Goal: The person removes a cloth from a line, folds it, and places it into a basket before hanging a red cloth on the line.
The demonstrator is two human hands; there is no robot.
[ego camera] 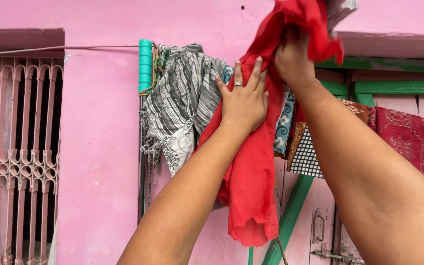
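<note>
Red cloth (251,186): one piece, hanging long and crumpled in front of the pink wall (99,147), its upper end bunched high at the top of the view. Two hands are on it. The left hand (244,100) lies flat against the cloth with fingers spread, its grip apart, pressing rather than clasping; one ring shows on a finger. The right hand (293,59) is raised above it, its grip clamped on the bunched upper part of the red cloth. Behind hang further textiles: one grey striped cloth (182,98) with a fringed edge, one blue patterned piece (284,125), one checked piece (305,157) and one dark red printed cloth (413,142). One teal ribbed post (145,64) stands at the line's left end. One barred window grille (18,157) occupies the left side.
</note>
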